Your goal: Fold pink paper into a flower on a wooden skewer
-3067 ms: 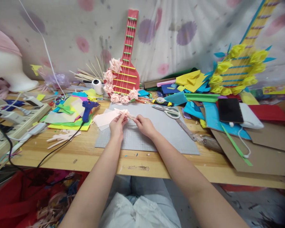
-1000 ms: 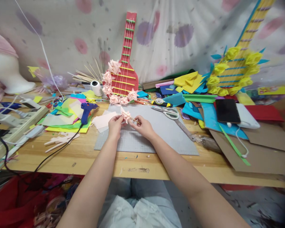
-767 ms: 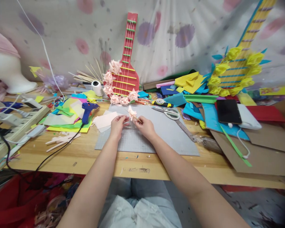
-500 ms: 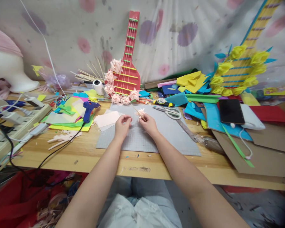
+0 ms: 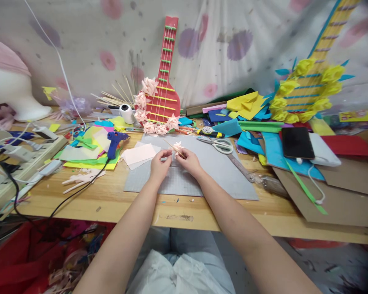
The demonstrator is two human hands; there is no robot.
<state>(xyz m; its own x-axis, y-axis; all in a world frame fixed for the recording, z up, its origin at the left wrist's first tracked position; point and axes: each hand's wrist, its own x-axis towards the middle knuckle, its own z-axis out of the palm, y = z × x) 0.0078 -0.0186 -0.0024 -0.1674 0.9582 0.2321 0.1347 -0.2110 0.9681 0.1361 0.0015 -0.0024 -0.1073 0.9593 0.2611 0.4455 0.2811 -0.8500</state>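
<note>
Over the grey cutting mat [image 5: 230,179], my right hand [image 5: 189,162] is closed on a thin wooden stick [image 5: 171,144] that slants up to the left. A pale pink paper flower [image 5: 178,145] shows just beyond those fingers; whether they also grip it I cannot tell. Close by on the left, my left hand [image 5: 160,166] has thumb and fingers pinched together, and anything between them is too small to make out. Pale pink paper pieces [image 5: 138,154] lie beside it.
A red paper guitar [image 5: 168,98] with pink flowers stands behind the mat. Grey-handled scissors [image 5: 222,146] and a metal ruler [image 5: 241,167] lie right. Left are a blue glue gun [image 5: 113,147] with its cord and a power strip [image 5: 27,171]. A phone [image 5: 298,143] rests at right.
My right hand has shifted left with the stick, and the flower has moved left with it. My left hand has come slightly right, so the two are closer together.
</note>
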